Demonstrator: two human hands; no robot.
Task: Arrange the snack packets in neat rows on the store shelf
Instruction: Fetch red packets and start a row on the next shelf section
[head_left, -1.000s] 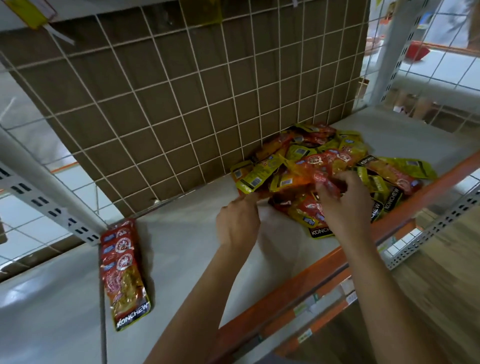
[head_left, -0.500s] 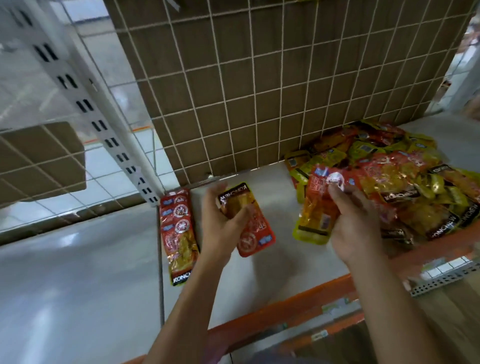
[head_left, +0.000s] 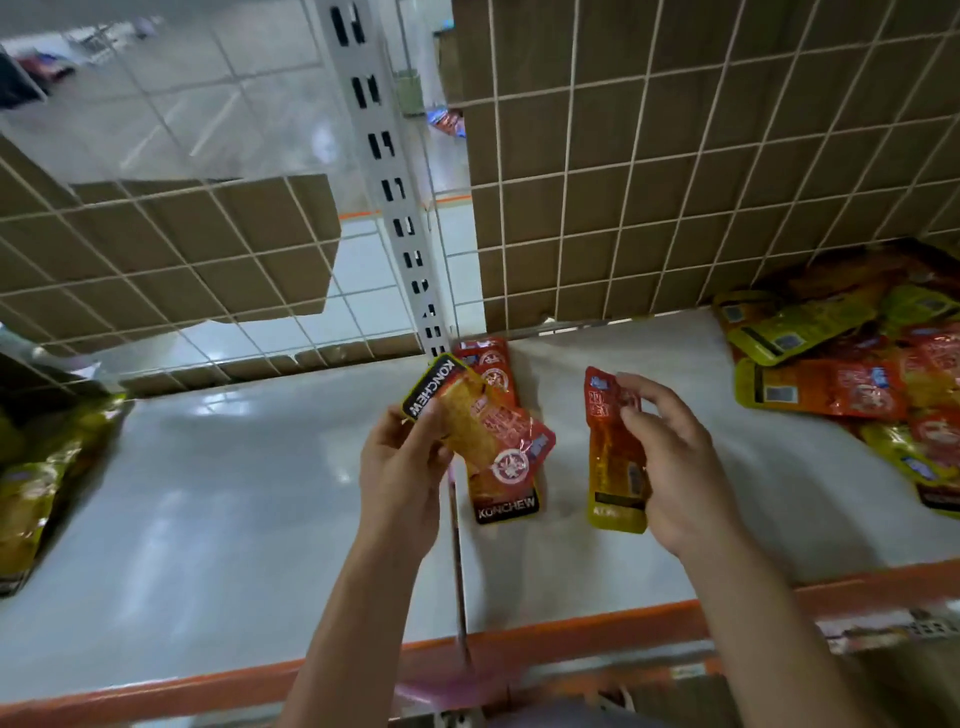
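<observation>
1. Holding loose stock, the white shelf (head_left: 234, 493) carries a jumbled pile of snack packets (head_left: 857, 379) at its right end. Red and yellow-green ones lie across each other against the wire grid back (head_left: 675, 182).
2. A short line of laid packets (head_left: 506, 506) lies flat by the slotted white upright (head_left: 384, 171), overlapping from the back toward the front. The frontmost shows a black "KONCHEW" band.
3. Some yellow bags (head_left: 36, 467) lie at the far left, on the neighbouring board.
4. The left hand (head_left: 405, 467) grips the tilted packet (head_left: 478, 421), with the thumb across its face and the fingers behind. Its black band points up and to the left, and it is raised over the laid line, hiding part of it.
5. The right hand (head_left: 675, 467) pinches the second packet (head_left: 608, 447) along its right edge, with the fingertips curled over the top corner. Its red end points away and its yellow end points toward the person.
6. This second packet sits just right of the laid line and well left of the pile. Whether it touches the shelf cannot be told.
7. The two held packets are apart.
8. An orange front rail (head_left: 571, 623) runs beneath both forearms.
</observation>
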